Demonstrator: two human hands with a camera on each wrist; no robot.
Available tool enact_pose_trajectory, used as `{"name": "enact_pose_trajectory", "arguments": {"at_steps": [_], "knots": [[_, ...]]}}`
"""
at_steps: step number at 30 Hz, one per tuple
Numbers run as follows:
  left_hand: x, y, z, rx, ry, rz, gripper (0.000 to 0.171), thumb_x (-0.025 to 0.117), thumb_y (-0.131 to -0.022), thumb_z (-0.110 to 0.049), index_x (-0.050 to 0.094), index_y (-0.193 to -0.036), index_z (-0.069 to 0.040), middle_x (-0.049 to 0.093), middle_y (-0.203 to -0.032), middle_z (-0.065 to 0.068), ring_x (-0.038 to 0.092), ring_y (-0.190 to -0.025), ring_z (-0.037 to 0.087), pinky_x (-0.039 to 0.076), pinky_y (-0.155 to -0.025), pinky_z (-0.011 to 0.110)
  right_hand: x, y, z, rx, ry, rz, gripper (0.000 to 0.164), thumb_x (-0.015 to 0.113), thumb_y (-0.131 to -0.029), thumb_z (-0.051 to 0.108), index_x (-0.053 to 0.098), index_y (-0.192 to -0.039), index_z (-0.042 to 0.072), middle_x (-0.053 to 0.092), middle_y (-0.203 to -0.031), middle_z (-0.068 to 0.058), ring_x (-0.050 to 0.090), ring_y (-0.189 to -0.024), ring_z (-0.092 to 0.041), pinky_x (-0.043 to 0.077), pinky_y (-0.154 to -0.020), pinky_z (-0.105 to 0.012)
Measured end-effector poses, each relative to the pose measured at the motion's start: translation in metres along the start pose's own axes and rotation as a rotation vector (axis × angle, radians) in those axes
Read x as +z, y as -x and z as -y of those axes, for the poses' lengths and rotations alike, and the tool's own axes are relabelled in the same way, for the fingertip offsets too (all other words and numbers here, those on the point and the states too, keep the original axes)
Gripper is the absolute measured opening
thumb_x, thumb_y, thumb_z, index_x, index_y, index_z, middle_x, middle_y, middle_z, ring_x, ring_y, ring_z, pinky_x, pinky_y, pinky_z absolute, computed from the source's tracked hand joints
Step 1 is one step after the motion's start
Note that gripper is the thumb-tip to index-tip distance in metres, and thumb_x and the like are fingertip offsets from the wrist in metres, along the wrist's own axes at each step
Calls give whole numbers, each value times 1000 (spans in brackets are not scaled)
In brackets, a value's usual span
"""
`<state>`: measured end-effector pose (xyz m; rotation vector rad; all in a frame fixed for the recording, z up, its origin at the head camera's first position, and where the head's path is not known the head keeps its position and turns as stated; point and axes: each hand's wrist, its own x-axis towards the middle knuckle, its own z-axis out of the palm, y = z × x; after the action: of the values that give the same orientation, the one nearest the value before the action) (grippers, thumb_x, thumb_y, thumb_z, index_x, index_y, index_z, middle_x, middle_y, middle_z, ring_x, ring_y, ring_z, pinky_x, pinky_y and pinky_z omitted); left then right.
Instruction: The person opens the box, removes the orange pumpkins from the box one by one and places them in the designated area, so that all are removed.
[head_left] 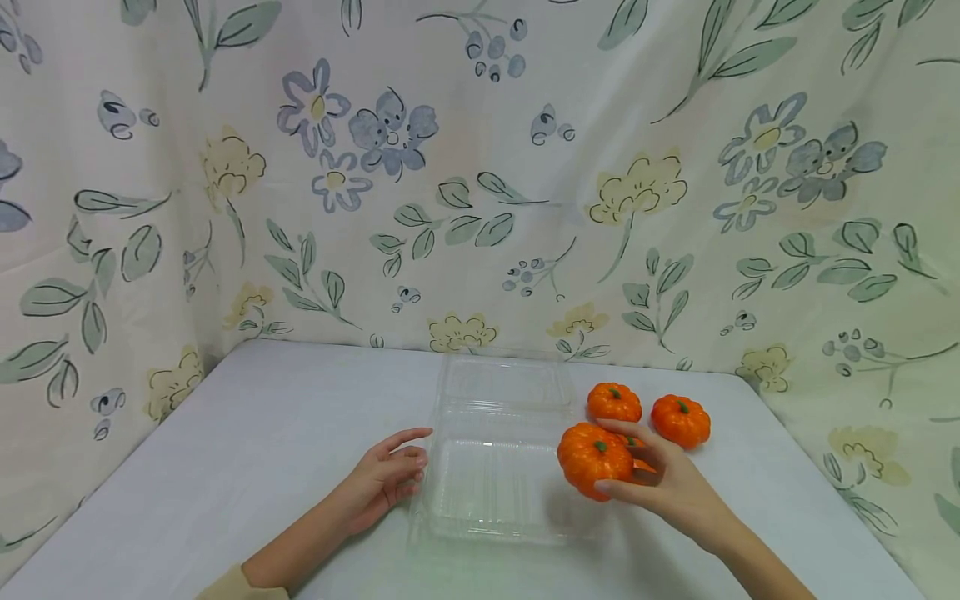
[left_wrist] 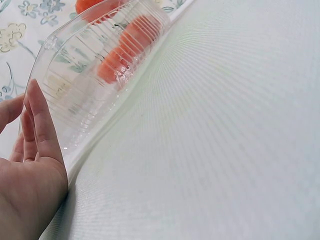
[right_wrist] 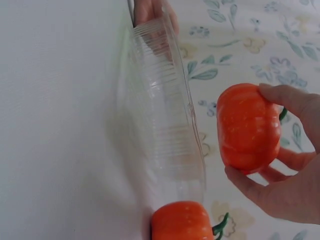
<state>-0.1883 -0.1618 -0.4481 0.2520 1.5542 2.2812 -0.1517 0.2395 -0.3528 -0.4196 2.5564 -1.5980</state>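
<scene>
My right hand [head_left: 671,487] holds a small orange toy pumpkin [head_left: 595,461] between thumb and fingers, above the right side of a clear plastic clamshell box [head_left: 487,483]. In the right wrist view the pumpkin [right_wrist: 248,127] is tipped sideways, its green stem toward the palm. The box lies with its hinged lid [head_left: 504,383] folded back, away from me. At the box's left side rests my left hand [head_left: 382,483]. Its fairly straight fingers [left_wrist: 44,127] are right at the clear rim in the left wrist view.
Two more orange pumpkins, one [head_left: 614,402] behind the held one and one [head_left: 681,422] farther right, sit on the white table [head_left: 300,417]. Another pumpkin [head_left: 640,465] is mostly hidden behind the right hand. A flowered cloth [head_left: 480,275] hangs along the table's back and sides.
</scene>
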Motion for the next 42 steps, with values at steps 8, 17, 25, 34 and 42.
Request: {"name": "enact_pose_trajectory", "arguments": {"at_steps": [8,17,25,34,42], "knots": [[-1,-1,0,-1,-1,0,44,62,-103,-3,53,-145,-13,65,-99,-7,62,-80,2,56,-72,18,-8,5,-2,40,37,-47,69,83,-92,19,52,-153,13,48,-157,-19,58,-131,-40,60,-89,-26],[0,-1,-1,-2,5,5,44,62,-103,-3,52,-145,-12,65,-99,-7,62,-79,2,56,-71,17,-17,10,-6,23,28,-85,67,82,-93,15,52,-152,8,42,-159,-21,59,-128,-40,60,-87,-24],[0,-1,-1,1,2,8,45,62,-103,-4,51,-147,-11,65,-99,-7,62,-80,2,56,-72,17,-26,14,-15,36,83,-121,70,82,-94,17,49,-155,8,40,-162,-17,61,-123,-9,58,-89,-19],[-1,0,0,-2,7,-3,41,62,-104,-3,56,-142,-16,65,-99,-7,62,-79,3,56,-72,18,-37,18,-22,38,67,-149,69,80,-95,18,47,-156,10,42,-158,-11,62,-111,6,60,-87,-22],[-1,-1,0,0,-1,2,47,62,-103,-3,51,-148,-11,65,-99,-7,62,-80,3,56,-72,17,-52,18,-28,59,97,-168,71,79,-97,18,44,-157,8,39,-161,-17,59,-108,11,59,-85,-21]]}}
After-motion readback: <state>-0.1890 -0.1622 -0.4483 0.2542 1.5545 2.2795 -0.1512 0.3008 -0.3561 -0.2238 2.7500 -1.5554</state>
